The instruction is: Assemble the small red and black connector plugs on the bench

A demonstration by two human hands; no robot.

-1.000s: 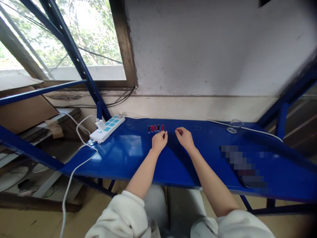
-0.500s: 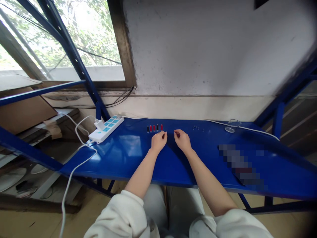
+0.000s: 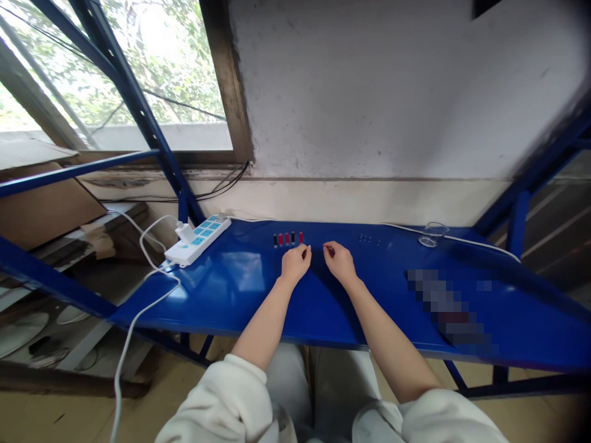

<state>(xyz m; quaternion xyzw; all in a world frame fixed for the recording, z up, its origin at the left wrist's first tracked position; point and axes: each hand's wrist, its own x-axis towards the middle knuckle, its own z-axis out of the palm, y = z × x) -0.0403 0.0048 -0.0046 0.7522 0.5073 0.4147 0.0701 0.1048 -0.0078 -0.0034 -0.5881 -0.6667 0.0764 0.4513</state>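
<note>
My left hand (image 3: pixel 296 262) rests on the blue table (image 3: pixel 258 307), its thumb and fingers pinched together; whatever they hold, if anything, is too small to make out. Just behind it stands a row of several small red and black cylinders, among them a black one (image 3: pixel 276 240) at the left end and a red one (image 3: pixel 301 236) at the right end. My right hand (image 3: pixel 340 261), fingers curled and pressed together, is a short way to the right, apart from the left. What may be in it is hidden. Several tiny clear or metallic pieces (image 3: pixel 364 238) lie farther right.
A white power strip (image 3: pixel 198 241) with a plug and cable sits at the table's left end. At the back right are a clear glass cup (image 3: pixel 434 234) and a white cable (image 3: pixel 480 245). A pixelated dark object (image 3: pixel 447 307) lies at the right. Blue posts flank the table.
</note>
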